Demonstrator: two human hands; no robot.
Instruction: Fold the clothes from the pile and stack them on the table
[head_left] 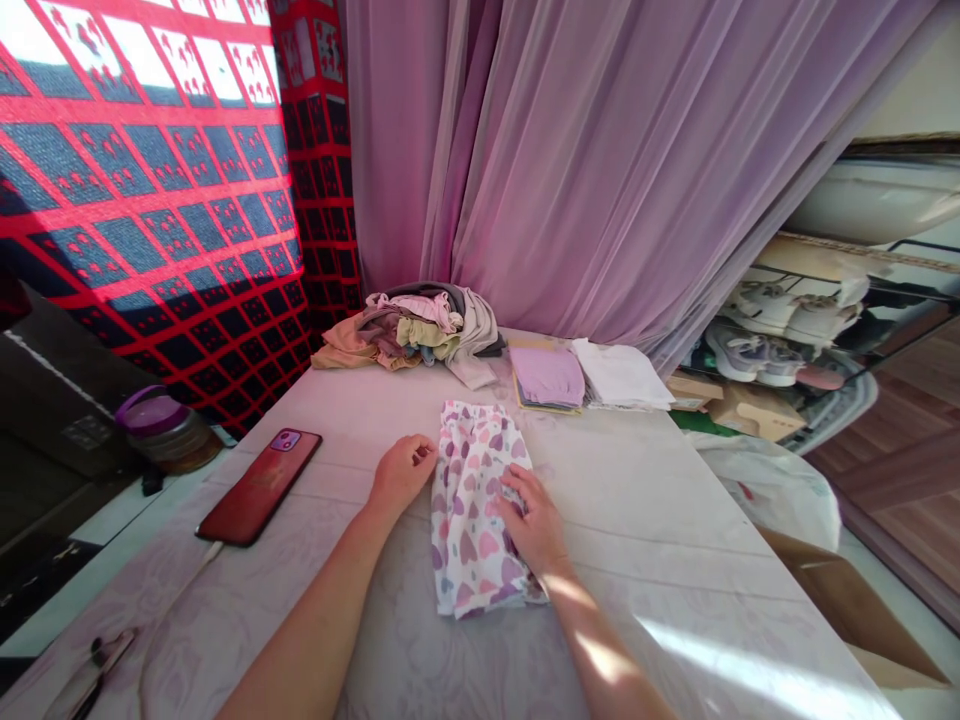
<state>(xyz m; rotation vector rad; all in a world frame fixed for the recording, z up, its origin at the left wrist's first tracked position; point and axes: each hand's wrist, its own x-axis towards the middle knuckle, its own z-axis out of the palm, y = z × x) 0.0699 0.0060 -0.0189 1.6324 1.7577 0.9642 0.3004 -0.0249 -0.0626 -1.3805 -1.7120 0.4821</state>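
Note:
A pair of white shorts (pixel 472 520) with pink, purple and grey hearts lies folded lengthwise on the cloth-covered table in front of me. Its gathered waistband points away from me. My right hand (pixel 531 520) rests on the right side of the shorts, fingers slightly apart and laid over the fabric. Close beside their upper left edge is my left hand (pixel 405 472), its fingers curled in, with no cloth visible inside them. Whether its fingertips touch the edge is hard to see.
A heap of crumpled clothes (pixel 420 330) sits at the table's far edge. To its right are a folded purple stack (pixel 547 375) and a folded white stack (pixel 622 375). A red phone (pixel 259 490) with a cable and eyeglasses (pixel 94 675) lie left. A shoe rack (pixel 795 320) stands right.

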